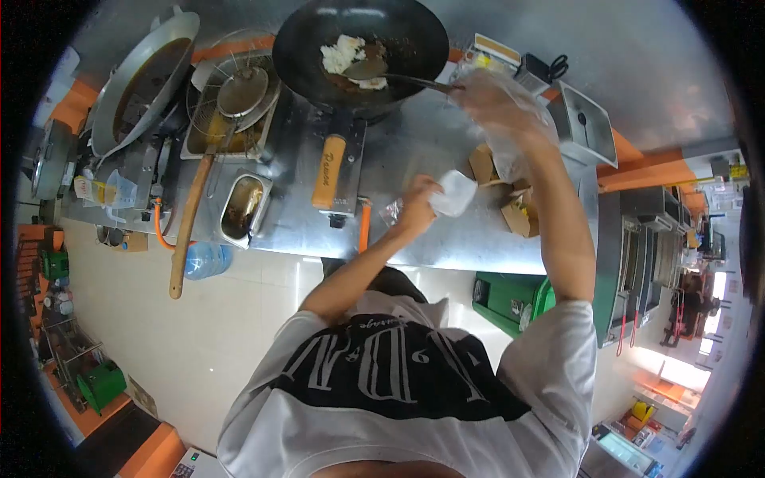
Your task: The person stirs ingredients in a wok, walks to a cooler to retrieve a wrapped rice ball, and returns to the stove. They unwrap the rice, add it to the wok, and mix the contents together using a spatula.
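Ladle [368,70] in the wok [301,44], hands split

Ladle's bowl sits inside the wok, against a clump of white food [341,54], with brown residue around it. My right hand [498,107], to the right of the wok, has its fingers wrapped round the end of the ladle's handle. Clear plastic bag [514,162] shows around that hand and wrist; cannot tell whether it touches me.

My left hand [417,205] is on the near side of the wok, a little right, at the edge of a white square piece [457,193]. Fingers look bunched narrow, but blur hides whether they truly hold it. Opened cardboard box [522,213] farther right of the wok, nearer me.

Hazards, my judgement: the loose plastic could snag on the ladle or soften against a hot wok; no flame visible, so heat unknown. A hard one-handed push could slop food over the wok's rim, since neither hand steadies it. The wooden handle [329,171] juts from the wok's near side; a careless swing of my left forearm could knock it. A weak pinch could drop the white piece.
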A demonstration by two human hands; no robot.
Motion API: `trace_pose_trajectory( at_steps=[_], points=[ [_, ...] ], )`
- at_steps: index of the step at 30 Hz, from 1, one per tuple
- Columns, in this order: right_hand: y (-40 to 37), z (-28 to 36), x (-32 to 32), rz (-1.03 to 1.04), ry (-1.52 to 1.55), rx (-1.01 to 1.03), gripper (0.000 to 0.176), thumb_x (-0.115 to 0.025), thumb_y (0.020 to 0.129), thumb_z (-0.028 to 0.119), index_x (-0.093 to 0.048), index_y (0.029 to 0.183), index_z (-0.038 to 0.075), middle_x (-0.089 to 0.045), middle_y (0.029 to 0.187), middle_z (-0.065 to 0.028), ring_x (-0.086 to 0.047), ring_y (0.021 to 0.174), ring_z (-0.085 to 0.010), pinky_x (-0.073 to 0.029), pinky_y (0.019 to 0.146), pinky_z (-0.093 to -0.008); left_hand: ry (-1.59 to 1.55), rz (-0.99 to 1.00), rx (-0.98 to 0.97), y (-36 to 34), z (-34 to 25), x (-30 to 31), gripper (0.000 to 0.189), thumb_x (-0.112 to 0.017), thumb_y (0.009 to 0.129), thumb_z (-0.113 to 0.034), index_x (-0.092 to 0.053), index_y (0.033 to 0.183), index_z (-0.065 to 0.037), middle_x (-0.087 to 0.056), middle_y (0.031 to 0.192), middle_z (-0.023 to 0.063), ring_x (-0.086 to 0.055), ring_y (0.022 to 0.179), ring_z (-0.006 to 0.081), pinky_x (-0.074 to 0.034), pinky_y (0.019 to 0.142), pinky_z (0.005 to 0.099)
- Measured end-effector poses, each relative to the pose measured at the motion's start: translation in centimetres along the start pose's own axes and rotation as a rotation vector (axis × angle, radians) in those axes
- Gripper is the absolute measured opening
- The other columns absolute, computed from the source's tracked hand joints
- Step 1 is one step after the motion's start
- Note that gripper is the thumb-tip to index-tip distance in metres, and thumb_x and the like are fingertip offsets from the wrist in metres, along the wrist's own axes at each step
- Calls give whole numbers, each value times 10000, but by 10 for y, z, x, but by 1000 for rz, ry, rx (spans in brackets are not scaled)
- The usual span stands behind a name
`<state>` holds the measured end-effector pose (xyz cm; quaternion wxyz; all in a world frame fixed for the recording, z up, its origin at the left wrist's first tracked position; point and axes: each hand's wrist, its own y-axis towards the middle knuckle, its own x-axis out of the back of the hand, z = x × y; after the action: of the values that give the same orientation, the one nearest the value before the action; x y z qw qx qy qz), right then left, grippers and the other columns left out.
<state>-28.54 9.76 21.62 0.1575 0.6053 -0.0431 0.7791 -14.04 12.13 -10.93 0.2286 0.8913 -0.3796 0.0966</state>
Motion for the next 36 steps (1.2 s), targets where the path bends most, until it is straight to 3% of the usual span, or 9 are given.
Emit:
trace_pose_trajectory(
  at_steps=[6, 8, 11, 13, 16, 21, 27, 33, 36],
  points=[
    [-24, 7, 33, -60, -161, -41, 250, -577, 1003, 215, -749, 1095, 58, -726, 905, -121, -700, 865, -268, -530, 813, -404, 328, 547, -138, 6, -21, -42, 853, -778, 824, -130, -392, 1580, -214, -179, 1670, 200, -178, 1538, 458, -228, 1212, 628],
    [-32, -20, 24, -184, -231, 266, 326, -610, 993, 308, -736, 1165, 62, -739, 936, -135, -695, 924, -308, -518, 834, -419, 144, 677, -129, 7, -55, -3, 1041, -794, 869, -286, -123, 1666, -270, 63, 1723, 148, 47, 1561, 476, -77, 1201, 722],
    [-30, -5, 31, -14, 70, -176, 349, -598, 1011, 301, -716, 1276, 106, -731, 1113, -148, -673, 1040, -315, -512, 897, -414, -141, 372, -87, -32, -44, 66, 611, -729, 930, -183, -510, 1499, -137, -447, 1538, 263, -489, 1384, 367, -394, 1141, 539],
    [-25, 6, 35, 40, 136, -197, 372, -592, 1016, 308, -694, 1319, 118, -720, 1149, -158, -662, 1076, -308, -504, 924, -407, -496, -6, 465, -99, 4, 110, 235, -672, 984, -121, -678, 1177, 13, -721, 986, 129, -655, 789, 141, -550, 698, 295],
    [-11, 25, 28, 78, 150, -215, 402, -578, 1021, 321, -671, 1361, 126, -708, 1191, -175, -653, 1104, -300, -485, 969, -392, 113, -96, 767, -131, 8, 205, 335, -680, 1010, -287, -682, 1110, 33, -669, 771, 13, -587, 653, 90, -485, 603, 254],
    [31, -7, -16, 106, 143, -178, 409, -550, 1029, 354, -684, 1335, 118, -710, 1206, -172, -658, 1131, -289, -473, 1002, -385, -346, 63, 790, -138, 71, 191, 364, -581, 1063, -348, -688, 1034, -1, -688, 805, 25, -604, 660, 91, -468, 559, 261],
    [44, -12, 29, -130, -175, 278, 394, -552, 1030, 313, -676, 1339, 102, -718, 1117, -184, -659, 1088, -289, -483, 964, -380, -528, 84, 929, -122, 53, 201, 306, -530, 1090, -329, -662, 1139, -57, -696, 884, 6, -587, 657, 52, -448, 523, 214],
    [59, 18, 81, 183, -109, -226, 353, -585, 1026, 284, -706, 1300, 97, -690, 1115, -170, -653, 1000, -253, -480, 913, -393, -690, 127, 977, -124, 62, 208, 341, -518, 1095, -346, -683, 1092, -48, -685, 887, 8, -612, 721, 69, -478, 569, 234],
    [58, -21, 97, 172, -479, 227, 327, -616, 1005, 288, -739, 1239, 96, -712, 1067, -154, -670, 920, -243, -514, 860, -353, -721, 156, 959, -115, 55, 216, 375, -523, 1090, -362, -702, 1039, -37, -682, 876, 14, -645, 775, 93, -521, 614, 263]
  ],
)
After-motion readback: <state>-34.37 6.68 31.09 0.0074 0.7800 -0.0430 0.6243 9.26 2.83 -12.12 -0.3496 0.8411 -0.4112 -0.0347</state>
